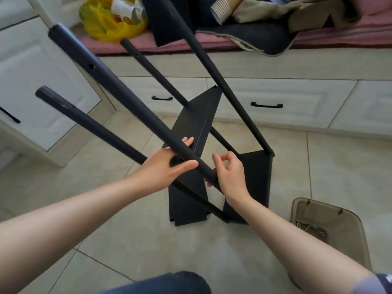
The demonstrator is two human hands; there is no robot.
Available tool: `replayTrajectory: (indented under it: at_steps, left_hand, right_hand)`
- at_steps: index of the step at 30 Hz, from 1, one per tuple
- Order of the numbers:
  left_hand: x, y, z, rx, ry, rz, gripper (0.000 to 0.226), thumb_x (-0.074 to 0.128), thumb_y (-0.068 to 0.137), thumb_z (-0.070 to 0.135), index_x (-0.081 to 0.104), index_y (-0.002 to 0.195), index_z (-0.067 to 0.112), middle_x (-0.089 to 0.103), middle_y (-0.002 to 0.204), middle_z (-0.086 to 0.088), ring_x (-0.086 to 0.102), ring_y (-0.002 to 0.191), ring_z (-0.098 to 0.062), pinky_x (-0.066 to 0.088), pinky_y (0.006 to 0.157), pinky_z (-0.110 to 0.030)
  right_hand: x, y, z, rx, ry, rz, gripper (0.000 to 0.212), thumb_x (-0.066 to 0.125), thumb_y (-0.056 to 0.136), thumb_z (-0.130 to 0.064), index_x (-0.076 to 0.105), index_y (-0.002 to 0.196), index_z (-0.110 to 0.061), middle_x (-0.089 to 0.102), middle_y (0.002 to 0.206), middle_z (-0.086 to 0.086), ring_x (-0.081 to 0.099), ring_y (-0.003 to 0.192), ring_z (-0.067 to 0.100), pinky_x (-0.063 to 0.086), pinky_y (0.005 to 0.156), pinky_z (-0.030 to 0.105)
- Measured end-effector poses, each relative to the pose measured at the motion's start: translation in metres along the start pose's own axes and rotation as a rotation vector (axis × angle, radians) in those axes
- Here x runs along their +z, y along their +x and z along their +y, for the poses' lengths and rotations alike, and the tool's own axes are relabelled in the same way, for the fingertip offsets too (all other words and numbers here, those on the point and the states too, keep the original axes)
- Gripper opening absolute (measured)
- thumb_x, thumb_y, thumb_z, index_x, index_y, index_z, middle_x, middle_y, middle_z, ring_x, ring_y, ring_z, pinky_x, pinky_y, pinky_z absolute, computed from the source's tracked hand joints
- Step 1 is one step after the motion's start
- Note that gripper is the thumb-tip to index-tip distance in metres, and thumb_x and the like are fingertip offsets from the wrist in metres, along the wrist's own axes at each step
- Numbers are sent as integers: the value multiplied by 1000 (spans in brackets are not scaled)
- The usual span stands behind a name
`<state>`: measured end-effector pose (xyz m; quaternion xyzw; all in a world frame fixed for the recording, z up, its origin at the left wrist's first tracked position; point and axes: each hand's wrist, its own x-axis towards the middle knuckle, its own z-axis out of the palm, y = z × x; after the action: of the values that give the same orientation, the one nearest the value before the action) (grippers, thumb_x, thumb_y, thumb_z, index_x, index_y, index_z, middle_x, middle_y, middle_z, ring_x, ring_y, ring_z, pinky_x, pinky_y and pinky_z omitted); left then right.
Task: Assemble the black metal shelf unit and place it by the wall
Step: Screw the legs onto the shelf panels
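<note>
Black shelf unit, 4 poles upright

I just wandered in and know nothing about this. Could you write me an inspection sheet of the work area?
Surface: beige tiled floor.
Job's things: black shelf unit half built; four poles slant up over a bottom panel; another shelf panel leans between them.
Clutter: tan tray holding screws on the floor, right; yellow bag and paper cups on the bench.
Hands: left hand grips the nearest pole; right hand has fingers curled round it lower down.
Cables: nothing seen.
Surroundings: white drawers with black handles; pink-cushioned bench.
</note>
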<state>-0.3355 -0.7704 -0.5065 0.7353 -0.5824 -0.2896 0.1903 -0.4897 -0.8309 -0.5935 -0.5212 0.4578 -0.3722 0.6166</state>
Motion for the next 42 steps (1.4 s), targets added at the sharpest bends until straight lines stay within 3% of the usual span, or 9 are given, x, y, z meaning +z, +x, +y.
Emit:
replayTrajectory:
  at_steps: [9,18,25,29,32,35,38,40,42]
  left_hand:
    - [33,-8,-75,-184,-291,183,65,62,91,50,37,151,44,46,152,15,39,144,-10,36,113,-30]
    - [91,-39,-128,-311,-636,250,78,59,76,63,37,148,46,52,146,13,42,141,-6,37,115,-29]
    - [133,-54,-145,-335,-741,231,80,59,80,57,32,153,41,55,139,13,49,130,-2,43,89,0]
    - [149,-61,-157,-368,-767,244,79,59,78,61,37,150,38,62,132,13,56,124,1,45,94,-6]
    - [156,-65,-166,-397,-770,270,73,57,79,56,42,147,33,63,124,21,56,108,20,42,87,0]
    - [160,-69,-170,-448,-760,264,68,57,84,50,45,147,27,65,114,22,58,103,21,47,91,-6]
    - [166,-73,-173,-514,-822,245,54,59,90,42,57,138,17,69,118,9,64,113,1,50,104,-26]
    - [168,-76,-173,-548,-827,235,48,59,85,46,66,123,18,72,110,8,65,109,-3,51,105,-33]
    - [168,-76,-174,-551,-777,229,17,60,91,40,67,102,30,71,100,15,65,107,-2,52,103,-33]
  right_hand:
    - [18,32,15,-35,-369,-174,17,51,101,-32,48,97,-16,71,65,8,70,55,15,55,61,20]
    - [38,34,46,1,-556,-323,13,53,100,-33,50,97,-21,69,64,5,69,54,13,53,54,18]
    - [29,38,69,71,-707,-459,16,53,99,-38,51,98,-23,74,69,5,72,64,14,58,82,37]
    - [30,34,82,55,-700,-469,17,55,99,-38,52,95,-22,74,70,5,72,64,12,59,80,39]
    - [35,27,93,10,-700,-440,16,57,98,-37,54,91,-22,73,71,5,69,64,7,59,76,37]
    - [37,24,101,1,-720,-436,15,58,97,-39,53,91,-25,72,71,1,68,66,6,58,73,34]
    - [38,20,107,12,-753,-454,13,57,97,-39,53,93,-27,72,74,-1,69,69,8,59,74,32]
    - [39,16,110,20,-763,-456,13,58,97,-39,53,92,-28,71,74,-1,69,71,9,59,73,31]
    - [40,16,110,26,-761,-448,12,58,97,-38,53,92,-28,71,74,-2,69,71,8,58,72,28]
